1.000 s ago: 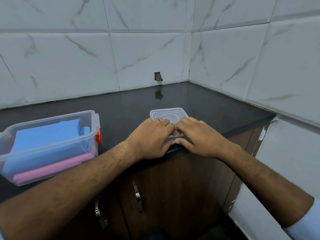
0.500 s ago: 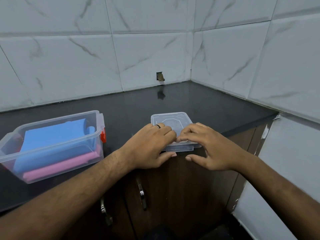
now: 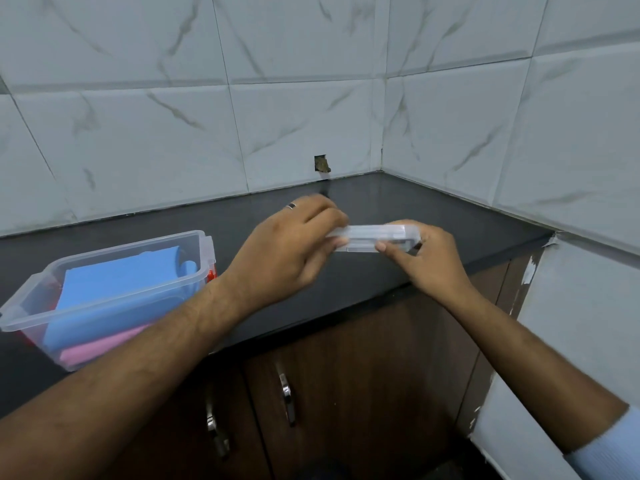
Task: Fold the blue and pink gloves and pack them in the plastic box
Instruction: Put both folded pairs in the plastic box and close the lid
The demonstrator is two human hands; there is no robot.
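Plastic box (image 3: 33, 317): clear, rectangular, lower left of the frame on the dark glossy tabletop (image 3: 450, 216); lid off.
Contents: folded blue glove (image 3: 117, 292) on top, pink glove (image 3: 100, 348) beneath.
Left hand (image 3: 287, 251): centre frame, grip clamped on the lid's left end.
Lid (image 3: 375, 239): clear plastic, flat, held edge-on above the tabletop.
Right hand (image 3: 426, 261): grip clamped on the lid's right end.

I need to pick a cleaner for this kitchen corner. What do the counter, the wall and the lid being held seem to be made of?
Counter: dark polished stone, likely granite; it mirrors the wall hole.
Wall: glossy ceramic tiles in a marble look, with grey veins and grout lines.
Lid: clear, thin plastic; the fingers show through it.
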